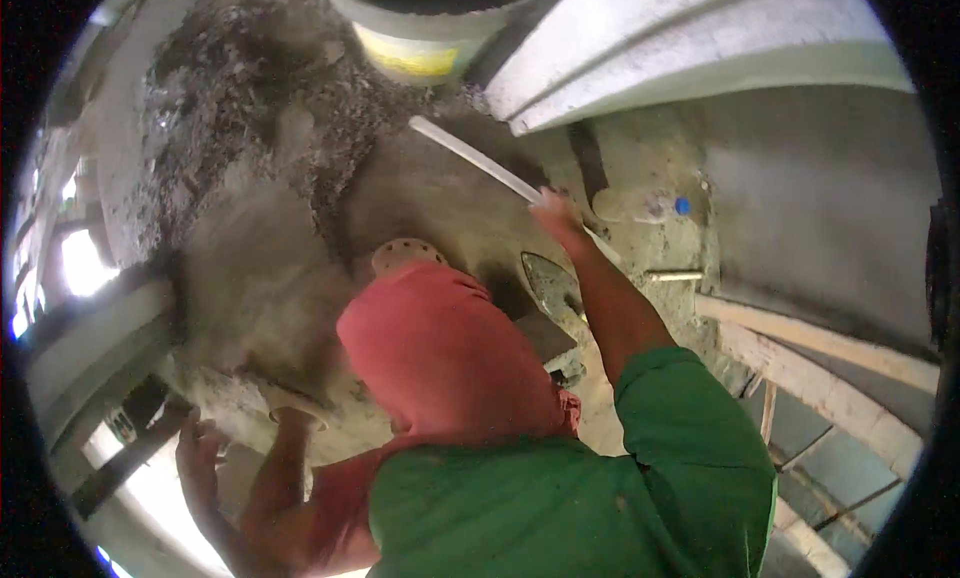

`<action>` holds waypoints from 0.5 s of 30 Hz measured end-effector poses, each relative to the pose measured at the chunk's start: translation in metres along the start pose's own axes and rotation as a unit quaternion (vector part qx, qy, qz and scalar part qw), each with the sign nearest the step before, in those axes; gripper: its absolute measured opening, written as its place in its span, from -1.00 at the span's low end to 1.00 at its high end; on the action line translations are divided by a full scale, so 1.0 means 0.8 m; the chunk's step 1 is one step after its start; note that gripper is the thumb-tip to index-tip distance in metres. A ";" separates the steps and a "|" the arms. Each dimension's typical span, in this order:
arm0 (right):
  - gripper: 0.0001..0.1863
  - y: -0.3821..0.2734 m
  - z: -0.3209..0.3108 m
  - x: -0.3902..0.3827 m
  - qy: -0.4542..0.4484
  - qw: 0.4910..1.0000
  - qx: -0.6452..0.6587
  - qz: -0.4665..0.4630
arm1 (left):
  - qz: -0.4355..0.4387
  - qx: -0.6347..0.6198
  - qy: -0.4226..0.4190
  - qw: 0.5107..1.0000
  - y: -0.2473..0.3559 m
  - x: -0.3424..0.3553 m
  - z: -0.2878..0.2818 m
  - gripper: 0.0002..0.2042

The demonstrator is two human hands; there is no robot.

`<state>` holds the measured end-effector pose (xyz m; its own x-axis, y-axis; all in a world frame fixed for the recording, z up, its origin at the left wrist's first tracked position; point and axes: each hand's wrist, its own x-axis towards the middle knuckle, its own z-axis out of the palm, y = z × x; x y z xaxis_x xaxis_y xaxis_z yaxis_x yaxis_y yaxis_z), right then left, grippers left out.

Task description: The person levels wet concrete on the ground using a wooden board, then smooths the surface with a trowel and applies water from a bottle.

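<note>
White, narrow straight bar point(480, 165): located at centre, slanting from upper left to lower right above a smooth grey mortar surface point(385, 193). Whether the bar touches the mortar cannot be told. The co-worker's right hand point(556, 216) closes around the bar, fingers wrapped over it. The co-worker's left hand is hidden where the forearm meets a tan piece with a curved rim point(305, 408); its finger state cannot be told.

Wearer's left hand point(200, 453): at lower left, beside that forearm; fingers loosely curled and apart, nothing visible between them. Wearer's right hand: outside the view; finger state cannot be told.

Below the bar lies a pointed metal trowel point(549, 280). A pale round disc with holes point(408, 250) shows just beyond the co-worker's pink head covering point(450, 348). Right of the gripping hand, a clear bottle with a blue cap point(645, 206) lies on its side. Beyond the upper end of the bar stands a white bucket with a yellow patch point(410, 53); rough, clumped dark mortar point(240, 98) lies to its left.
</note>
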<state>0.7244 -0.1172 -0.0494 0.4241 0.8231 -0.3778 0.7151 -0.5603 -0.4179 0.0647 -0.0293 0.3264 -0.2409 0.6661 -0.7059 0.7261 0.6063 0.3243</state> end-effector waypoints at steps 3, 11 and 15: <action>-0.53 0.043 -0.005 -0.031 0.009 0.999 -0.043 0.027 | -0.016 0.004 0.001 1.000 -0.028 -0.006 -0.005 -0.40; -0.52 0.106 0.006 -0.074 0.027 0.997 -0.009 0.070 | 0.018 0.081 0.011 0.997 -0.087 0.031 0.008 -0.45; -0.50 0.083 -0.009 -0.074 -0.056 0.990 0.036 0.124 | 0.058 0.190 0.019 0.980 -0.047 0.042 0.025 -0.47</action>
<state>0.7509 -0.2022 -0.0487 0.5141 0.6461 -0.5642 0.5531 -0.7524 -0.3576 0.0426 -0.0381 0.2776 -0.1606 0.7414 -0.6515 0.9356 0.3246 0.1387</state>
